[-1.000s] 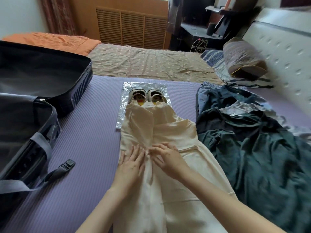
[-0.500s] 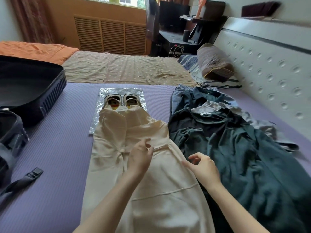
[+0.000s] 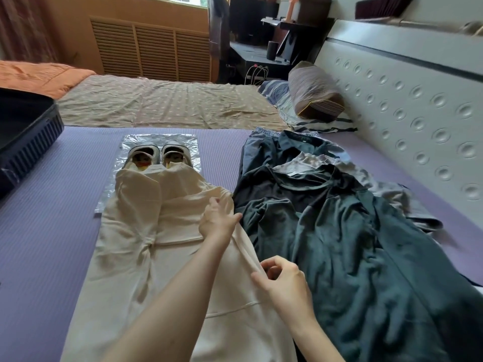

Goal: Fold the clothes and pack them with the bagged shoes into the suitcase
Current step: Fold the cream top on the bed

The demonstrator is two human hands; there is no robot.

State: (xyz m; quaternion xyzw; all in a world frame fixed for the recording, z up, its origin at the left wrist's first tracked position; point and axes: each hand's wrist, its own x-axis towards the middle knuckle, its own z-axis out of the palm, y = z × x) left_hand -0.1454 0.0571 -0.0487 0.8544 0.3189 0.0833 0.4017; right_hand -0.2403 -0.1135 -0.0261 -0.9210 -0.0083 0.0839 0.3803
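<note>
Nearest the person, the right hand [image 3: 282, 282] pinches the right-hand edge of the cream garment [image 3: 136, 257] between thumb and curled fingers, lifting it slightly off the purple mat [image 3: 44, 244]. Further up the same edge, the left hand [image 3: 218, 220] has crossed over the cloth, and its fingers curl over the hem as if gripping it. The garment lies flat with its long axis running straight away from the person, so both grips sit on one long side and the rest of the cloth lies to their left. A lengthwise fold would carry that edge leftward. Just beside this edge, touching it, lies the dark green clothes pile [image 3: 352, 244]. At the far end the garment overlaps the bagged shoes [image 3: 156, 158], and the open suitcase [image 3: 28, 129] sits well apart at the far left. Half a second ago the left hand rested mid-garment and the right hovered, holding nothing; now both are on the edge.
</note>
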